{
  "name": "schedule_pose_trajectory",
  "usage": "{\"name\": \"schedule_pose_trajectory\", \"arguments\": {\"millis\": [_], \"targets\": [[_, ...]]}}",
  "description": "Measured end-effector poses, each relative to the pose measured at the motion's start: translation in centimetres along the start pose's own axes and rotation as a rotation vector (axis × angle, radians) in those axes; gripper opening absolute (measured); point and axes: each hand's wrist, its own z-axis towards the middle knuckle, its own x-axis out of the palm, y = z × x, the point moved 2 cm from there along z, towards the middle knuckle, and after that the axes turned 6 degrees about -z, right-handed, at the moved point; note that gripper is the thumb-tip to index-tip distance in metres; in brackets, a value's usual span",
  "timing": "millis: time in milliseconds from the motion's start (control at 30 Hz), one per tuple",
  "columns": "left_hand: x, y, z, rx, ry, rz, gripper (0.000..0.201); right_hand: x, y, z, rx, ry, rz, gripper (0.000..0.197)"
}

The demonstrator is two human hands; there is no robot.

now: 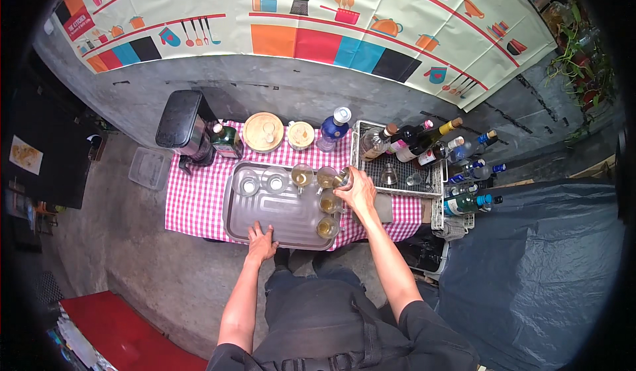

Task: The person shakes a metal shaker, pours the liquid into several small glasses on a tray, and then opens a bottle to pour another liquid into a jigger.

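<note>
On a checked cloth lies a brown-grey tray (278,214). My left hand (262,241) rests on its front rim, fingers spread, holding nothing. At the tray's right end, my right hand (358,192) is closed around a small clear vessel (343,177), partly hidden by the fingers; it looks tilted toward the glass mugs. Several mugs with pale amber liquid stand there: one at the back (302,175), a second beside the vessel (325,177), another below it (329,202) and a front one (327,227). Two clear glasses (247,184) with no visible drink sit at the tray's left.
Behind the tray stand a black appliance (179,120), a dark green bottle (228,142), a wooden-lidded jar (264,139), a smaller lidded jar (301,135) and a blue bottle (332,131). To the right, a white wire basket (397,190) holds several bottles. A plastic tub (150,168) is at left.
</note>
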Motion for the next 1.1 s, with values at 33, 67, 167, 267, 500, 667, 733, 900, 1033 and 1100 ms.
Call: {"name": "schedule_pose_trajectory", "arguments": {"millis": [33, 67, 167, 267, 500, 667, 733, 900, 1033, 1100], "targets": [[0.0, 0.0, 0.0, -0.003, 0.005, 0.004, 0.073, -0.1, 0.0, 0.0, 0.0, 0.002, -0.006, 0.093], [0.0, 0.0, 0.0, -0.004, 0.004, 0.004, 0.073, -0.1, 0.1, 0.0, 0.0, 0.005, -0.012, 0.093], [0.1, 0.1, 0.0, -0.006, 0.0, 0.003, 0.073, -0.1, 0.1, 0.0, 0.004, -0.005, 0.025, 0.094], [0.1, 0.1, 0.1, -0.002, 0.0, 0.0, 0.073, 0.1, -0.3, 0.4, -0.017, -0.036, 0.154, 0.094], [0.1, 0.3, -0.1, 0.002, 0.001, -0.017, 0.074, 0.3, 1.6, 1.7, -0.102, 0.017, 0.297, 0.094], [0.2, 0.2, 0.0, 0.001, 0.001, -0.02, 0.075, 1.3, 2.7, 2.3, -0.234, -0.031, 0.201, 0.093], [0.2, 0.0, 0.0, 0.004, -0.005, -0.016, 0.075, 1.8, 3.1, 2.5, -0.232, -0.003, 0.153, 0.093], [0.0, -0.1, -0.1, -0.008, 0.004, -0.022, 0.075, 2.5, 4.0, 2.7, -0.234, 0.03, 0.086, 0.092], [0.0, -0.3, -0.1, -0.016, 0.02, -0.021, 0.075, 3.1, 4.2, 2.8, -0.252, 0.025, 0.049, 0.092], [0.1, -0.1, -0.1, -0.012, 0.008, -0.015, 0.076, 3.4, 4.3, 2.9, -0.249, 0.018, 0.036, 0.09]]}}
